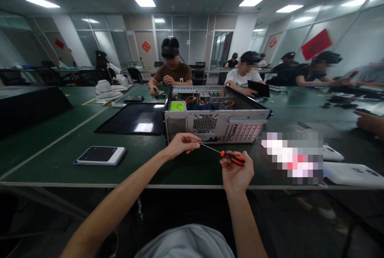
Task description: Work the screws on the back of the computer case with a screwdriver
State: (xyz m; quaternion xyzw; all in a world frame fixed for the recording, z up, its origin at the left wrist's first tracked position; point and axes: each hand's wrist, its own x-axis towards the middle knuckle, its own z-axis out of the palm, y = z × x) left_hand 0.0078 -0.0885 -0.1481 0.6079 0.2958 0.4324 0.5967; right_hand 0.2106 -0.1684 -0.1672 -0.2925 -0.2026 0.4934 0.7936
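My right hand (238,172) is wrapped round the orange-and-black handle of a screwdriver (233,158), whose thin shaft points left. At the tip of that shaft, the thumb and fingers of my left hand (183,145) are pinched together. Whatever is between them is too small to make out. Just behind both hands lies an open computer case (207,124) on its side, its rear panel with vents and slot covers facing me. Inside show coloured cables and a bright green label (177,106). To its left lies a glossy black side panel (135,118), flat on the table.
A white-and-black device (100,155) lies front left on the green table (144,174). White devices (352,174) and a pixelated bright object (292,156) are at right. Behind are a white fan (108,92), small parts (134,99) and several people, one across from me (172,68).
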